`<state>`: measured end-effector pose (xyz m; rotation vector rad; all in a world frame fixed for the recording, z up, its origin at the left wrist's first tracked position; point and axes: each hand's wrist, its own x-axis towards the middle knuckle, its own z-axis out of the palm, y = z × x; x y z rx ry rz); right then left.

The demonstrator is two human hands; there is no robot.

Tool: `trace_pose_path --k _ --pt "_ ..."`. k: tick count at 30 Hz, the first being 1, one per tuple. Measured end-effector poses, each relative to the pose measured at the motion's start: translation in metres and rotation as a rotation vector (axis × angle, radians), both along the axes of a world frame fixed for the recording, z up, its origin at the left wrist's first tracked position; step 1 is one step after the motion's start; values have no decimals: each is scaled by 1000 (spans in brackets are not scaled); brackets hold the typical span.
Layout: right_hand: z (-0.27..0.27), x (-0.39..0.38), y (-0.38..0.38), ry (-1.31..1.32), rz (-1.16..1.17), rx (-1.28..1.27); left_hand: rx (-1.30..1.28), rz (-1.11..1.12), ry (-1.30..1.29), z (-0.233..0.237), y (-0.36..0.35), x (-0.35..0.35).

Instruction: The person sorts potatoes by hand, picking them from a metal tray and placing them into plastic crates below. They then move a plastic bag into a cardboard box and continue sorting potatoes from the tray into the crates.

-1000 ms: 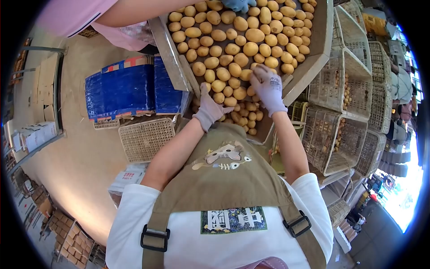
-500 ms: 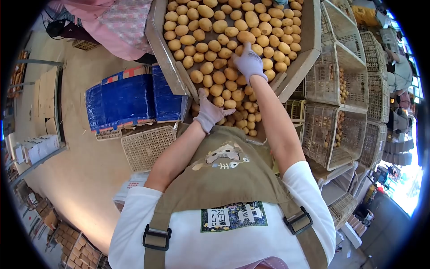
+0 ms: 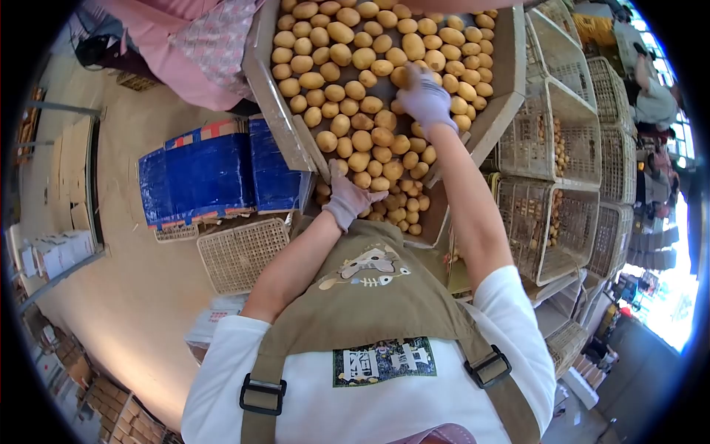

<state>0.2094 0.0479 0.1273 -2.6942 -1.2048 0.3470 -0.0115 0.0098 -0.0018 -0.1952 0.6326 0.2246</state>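
Note:
Many yellow-brown, oval, potato-like pieces [image 3: 362, 140] lie across a wide tray [image 3: 497, 118] with raised, angled sides. My right hand [image 3: 427, 100], in a pale glove, reaches over the middle of them, fingers stretched forward and touching pieces. At the tray's narrow near end, my left hand [image 3: 347, 200], gloved too, rests by the left side wall. Its thumb and fingers are spread, with the thumb pointing across the pieces. Just below this opening, more pieces [image 3: 399, 207] are heaped in a container [image 3: 436, 220] against my apron.
Stacked plastic crates [image 3: 573, 185] stand on the right, some holding similar pieces. To the left are a blue-wrapped carton [image 3: 200, 174] and an upturned-looking crate [image 3: 244, 251]. Another person's pink garment [image 3: 185, 63] is at upper left, and a forearm [image 3: 458, 6] crosses the tray's far end.
My right hand has shifted slightly right and down in view. Pieces near it have moved a little. Another person's forearm now crosses the top. My left hand keeps its place at the opening.

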Motion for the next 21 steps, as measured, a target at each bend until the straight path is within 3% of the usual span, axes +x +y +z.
trace_pose_path --k 1,3,6,9,11,13,15,17,19,20,21 --pt "-1 -1 14 -65 43 -272 -20 -2 -13 2 3 0" --pt "-20 -8 27 -138 134 -487 25 -5 -85 -6 4 -1" --pt "-31 -18 29 -74 64 -584 -11 -3 21 -4 4 0" --pt "-28 1 -15 36 171 -237 -21 -39 35 -5 5 -1" --pt "-11 2 -58 278 65 226 129 -31 -126 -8 7 -8" --pt "-32 10 -113 786 -80 855 146 -42 -214 -4 8 -9" --pt "3 0 -186 1196 -404 1258 285 -137 -182 6 6 -4" --pt "10 10 -272 1021 -727 1503 440 -223 -157 10 8 -1" --pt "18 38 -383 888 -992 1621 150 -167 -76 -2 12 1" --pt "39 44 -433 834 -1047 1739 171 -175 -96 18 11 4" --pt "54 48 -481 527 -1000 1765 131 -175 -52 24 9 8"
